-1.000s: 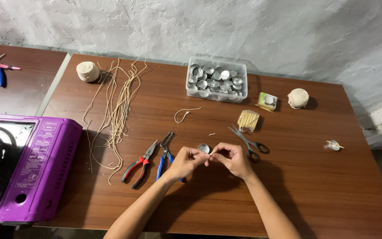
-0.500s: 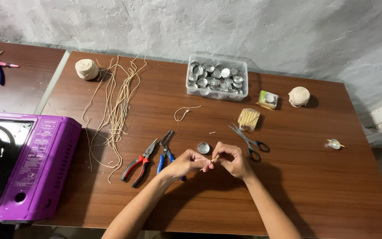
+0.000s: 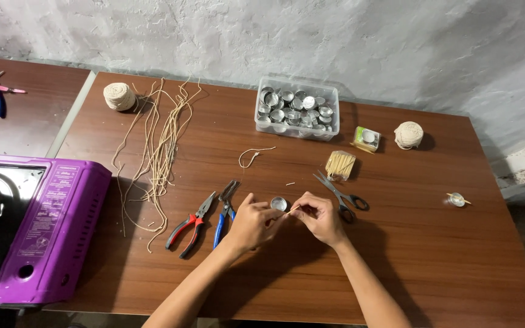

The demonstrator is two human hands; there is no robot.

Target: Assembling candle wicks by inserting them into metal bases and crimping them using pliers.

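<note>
A: Your left hand and right hand meet low over the counter. What are they on?

B: You pinch a thin stick between the fingertips of both hands, just over a small metal cup that sits on the counter between them.

A: And close by?

B: Blue pliers lie partly under your left hand, red pliers left of those. Scissors lie just beside your right hand.

A: Further out?

B: A bundle of sticks past the scissors, a loose bit of string, long cords to the left, a purple stove at the left edge. Farthest, a clear tub of cups and two twine balls
</note>
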